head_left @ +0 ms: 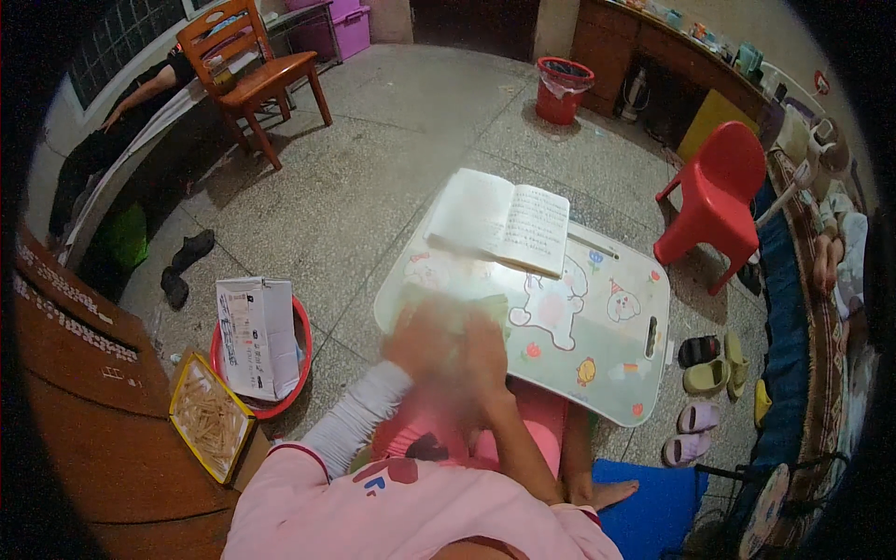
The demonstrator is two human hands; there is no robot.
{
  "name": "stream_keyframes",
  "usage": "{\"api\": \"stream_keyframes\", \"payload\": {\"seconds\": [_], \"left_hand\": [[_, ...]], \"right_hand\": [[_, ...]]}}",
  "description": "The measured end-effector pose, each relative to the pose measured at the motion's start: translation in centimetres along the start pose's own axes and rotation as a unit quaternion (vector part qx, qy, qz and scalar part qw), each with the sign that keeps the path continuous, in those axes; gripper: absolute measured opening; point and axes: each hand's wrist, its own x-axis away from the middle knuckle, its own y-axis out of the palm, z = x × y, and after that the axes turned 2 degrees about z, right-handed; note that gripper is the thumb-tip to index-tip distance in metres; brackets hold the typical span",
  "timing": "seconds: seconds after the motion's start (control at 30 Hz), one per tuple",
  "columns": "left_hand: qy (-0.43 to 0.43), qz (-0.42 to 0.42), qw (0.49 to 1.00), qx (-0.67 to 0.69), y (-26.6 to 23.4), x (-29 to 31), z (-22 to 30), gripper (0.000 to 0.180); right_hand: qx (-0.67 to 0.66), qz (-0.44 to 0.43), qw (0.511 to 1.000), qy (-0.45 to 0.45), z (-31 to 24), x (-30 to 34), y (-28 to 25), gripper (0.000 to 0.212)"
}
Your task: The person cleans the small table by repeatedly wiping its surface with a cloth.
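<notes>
My left hand (417, 334) and my right hand (486, 359) are close together over the near left edge of a small low table (597, 373) with cartoon prints. Both are at a thin, crumpled pale green sheet (497, 308), and they seem closed on its near side. A blurry patch covers the space between them, so the fingertips are unclear. Whether the sheet is cloth or paper, I cannot tell. Beyond it lies an open notebook (509, 219) with writing on its right page. A pen (595, 245) rests to the notebook's right.
At left, a white carton (254, 338) sits in a red basin (306, 350) beside a yellow-edged tray of thin sticks (210, 420). A red chair (719, 196), slippers (705, 376), a red bin (563, 91) and a wooden chair (252, 70) stand around. People rest at both sides.
</notes>
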Motion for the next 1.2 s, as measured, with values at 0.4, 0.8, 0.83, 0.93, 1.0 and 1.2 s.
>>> {"api": "stream_keyframes", "payload": {"seconds": [0.4, 0.8, 0.83, 0.93, 1.0, 1.2], "left_hand": [[0.199, 0.034, 0.978, 0.058, 4.0, -4.1, 10.2, 0.058], [0.301, 0.054, 0.945, 0.114, 6.6, -11.2, 18.1, 0.056], [0.302, 0.053, 0.945, 0.115, 6.5, -11.9, 18.4, 0.056], [0.281, -0.01, 0.954, 0.105, 5.7, -13.3, 19.1, 0.055], [0.271, -0.039, 0.959, 0.075, 5.4, -14.2, 19.5, 0.052], [0.287, 0.064, 0.95, 0.109, 7.0, -16.0, 19.3, 0.051]], "right_hand": [[0.029, 0.088, 0.993, 0.075, 5.7, 6.2, -9.5, 0.046], [0.095, 0.136, 0.957, 0.24, 12.5, 6.2, -12.7, 0.044], [0.095, 0.132, 0.953, 0.254, 12.9, 5.7, -12.9, 0.045], [0.097, 0.137, 0.948, 0.271, 13.7, 4.1, -13.1, 0.047], [0.093, 0.14, 0.943, 0.286, 13.9, 3.4, -13.2, 0.046], [0.174, 0.148, 0.943, 0.242, 14.8, 2.4, -12.6, 0.039]]}}
